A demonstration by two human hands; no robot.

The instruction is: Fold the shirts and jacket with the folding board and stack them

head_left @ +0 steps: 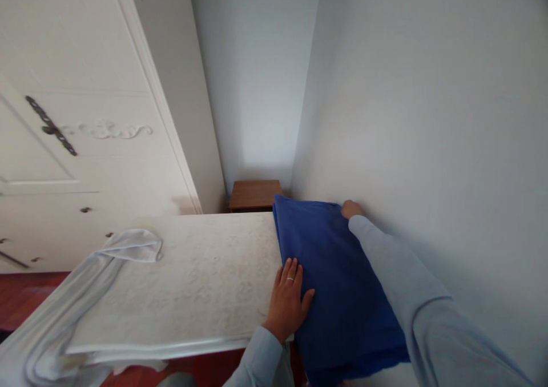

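A blue cloth (338,284) covers the right end of a long white surface with a faint pattern (205,278), which looks like a thin mattress or padded board. My left hand (289,301), with a ring on one finger, lies flat on the cloth's left edge, fingers stretched out. At the far right corner of the cloth, close to the wall, my right hand (351,209) is closed on its edge; the fingertips are partly hidden. The cloth is fairly smooth on top and hangs down over the near side.
Light grey cloth (132,247) lies bunched along the left end of the white surface. A white wardrobe (103,79) with dark handles stands at the left. Beyond is a small brown wooden table (257,194). A pale wall (428,119) runs close along the right.
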